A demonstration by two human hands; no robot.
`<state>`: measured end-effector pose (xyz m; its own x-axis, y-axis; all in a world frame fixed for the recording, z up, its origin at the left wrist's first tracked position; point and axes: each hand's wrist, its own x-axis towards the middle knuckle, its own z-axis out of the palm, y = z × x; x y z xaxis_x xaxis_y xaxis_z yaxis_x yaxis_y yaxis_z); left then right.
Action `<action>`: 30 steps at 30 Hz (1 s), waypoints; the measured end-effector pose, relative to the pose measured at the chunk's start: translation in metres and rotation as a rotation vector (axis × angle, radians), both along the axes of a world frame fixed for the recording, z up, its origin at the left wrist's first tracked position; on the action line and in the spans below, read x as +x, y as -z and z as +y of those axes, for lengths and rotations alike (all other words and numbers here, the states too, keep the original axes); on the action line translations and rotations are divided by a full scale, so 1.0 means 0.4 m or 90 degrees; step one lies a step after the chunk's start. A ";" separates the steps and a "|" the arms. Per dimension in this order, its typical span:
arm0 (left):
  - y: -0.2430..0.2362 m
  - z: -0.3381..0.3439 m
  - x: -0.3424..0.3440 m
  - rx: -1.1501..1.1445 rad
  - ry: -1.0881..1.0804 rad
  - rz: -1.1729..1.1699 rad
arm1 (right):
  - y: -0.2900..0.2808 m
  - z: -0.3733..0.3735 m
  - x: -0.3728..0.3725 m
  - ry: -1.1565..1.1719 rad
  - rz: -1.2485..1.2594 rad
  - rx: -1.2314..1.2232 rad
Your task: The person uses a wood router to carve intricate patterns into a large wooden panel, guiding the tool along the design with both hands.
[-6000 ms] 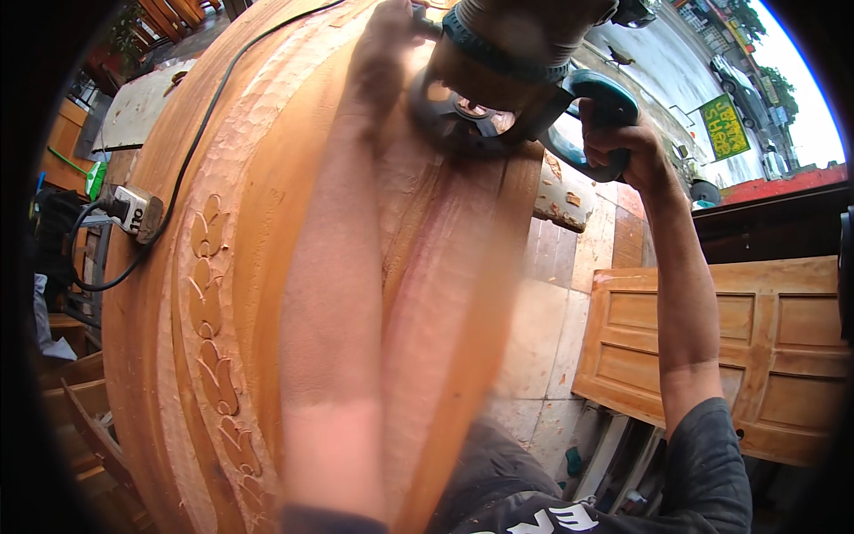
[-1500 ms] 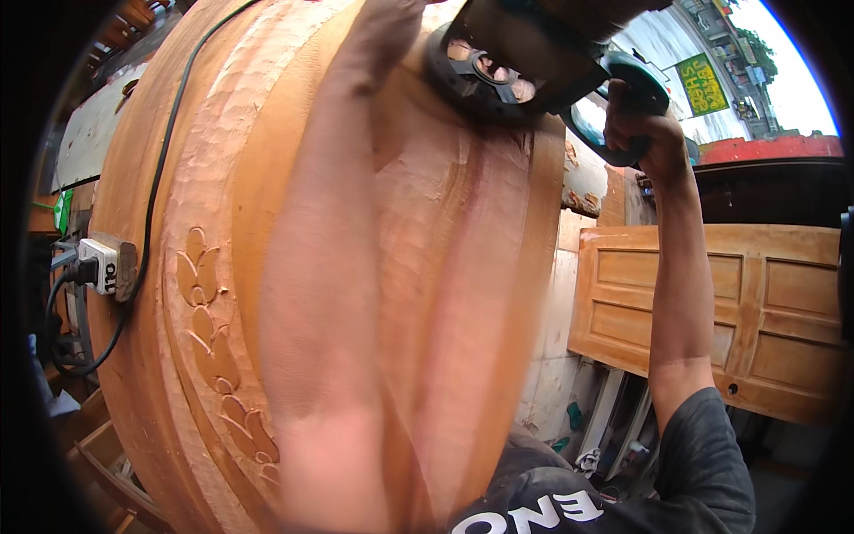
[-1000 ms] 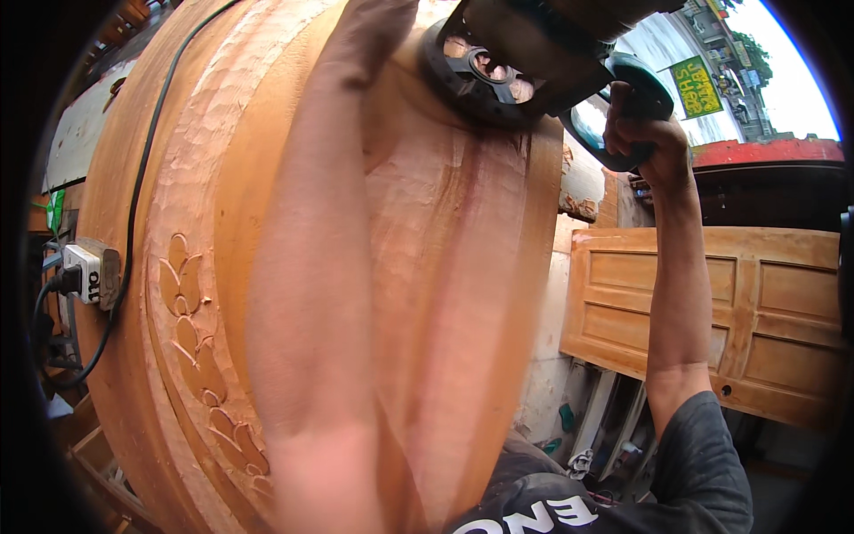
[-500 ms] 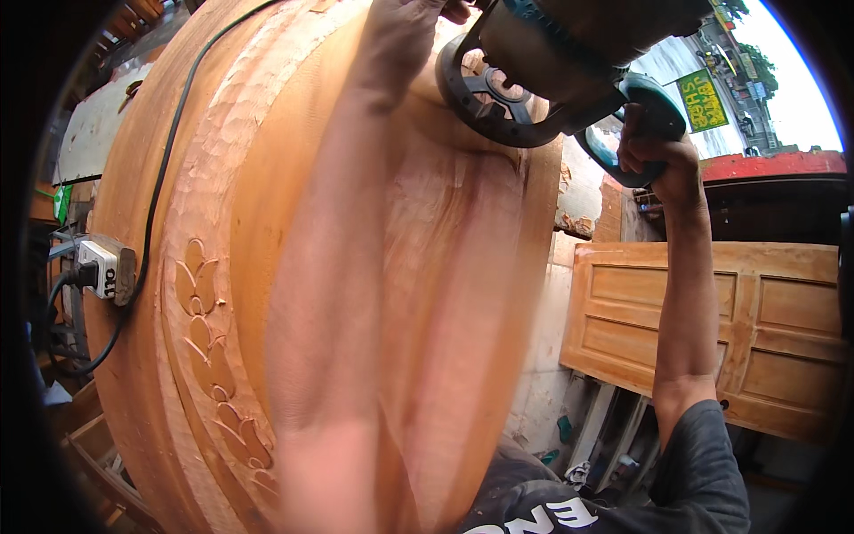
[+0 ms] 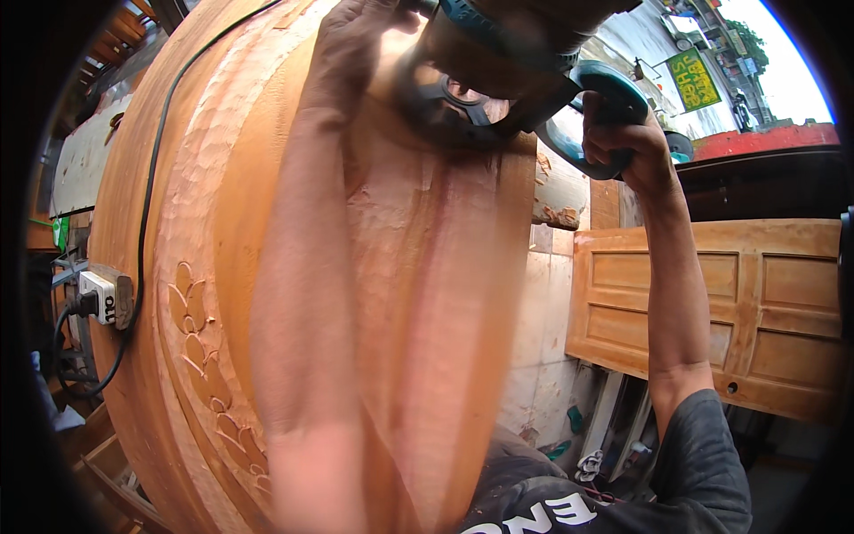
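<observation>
Since the black-and-teal power router (image 5: 503, 58) was shifted leftward at upper centre, another strip of carved brown wooden panel (image 5: 427, 285) is covered. Its teal looped handle (image 5: 618, 89) is encircled by the right hand (image 5: 627, 147); the left hand's (image 5: 360, 40) closure cannot be told.

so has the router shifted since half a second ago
Yes: the router has moved left, nearer the carved leaves.

Router (image 5: 511, 49) dark, teal-trimmed, open-framed, blurred below; over far right part of brown wooden panel (image 5: 242, 205), left side leaf-carved.
</observation>
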<state>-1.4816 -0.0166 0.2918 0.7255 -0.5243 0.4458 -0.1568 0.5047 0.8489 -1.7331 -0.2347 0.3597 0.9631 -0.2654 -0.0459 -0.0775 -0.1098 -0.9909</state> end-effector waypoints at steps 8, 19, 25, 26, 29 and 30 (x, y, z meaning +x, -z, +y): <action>-0.009 0.006 -0.011 0.004 -0.007 -0.005 | -0.004 0.008 0.000 0.026 0.011 0.009; -0.017 0.017 -0.005 -0.024 0.043 0.021 | -0.001 0.027 0.011 0.023 0.022 0.006; -0.014 0.024 -0.006 0.028 -0.010 0.004 | 0.003 0.023 0.011 0.037 0.022 0.004; -0.014 0.027 -0.001 0.034 -0.015 0.002 | 0.003 0.021 0.013 0.039 0.020 0.007; -0.011 0.029 0.002 0.044 -0.019 -0.001 | 0.010 0.014 0.013 0.031 0.012 0.011; -0.010 0.029 0.003 0.045 -0.020 -0.002 | 0.011 0.011 0.013 0.027 0.009 0.011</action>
<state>-1.4804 -0.0051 0.2956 0.7411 -0.5310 0.4108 -0.1745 0.4384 0.8817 -1.7278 -0.2302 0.3554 0.9503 -0.3047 -0.0643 -0.0955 -0.0886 -0.9915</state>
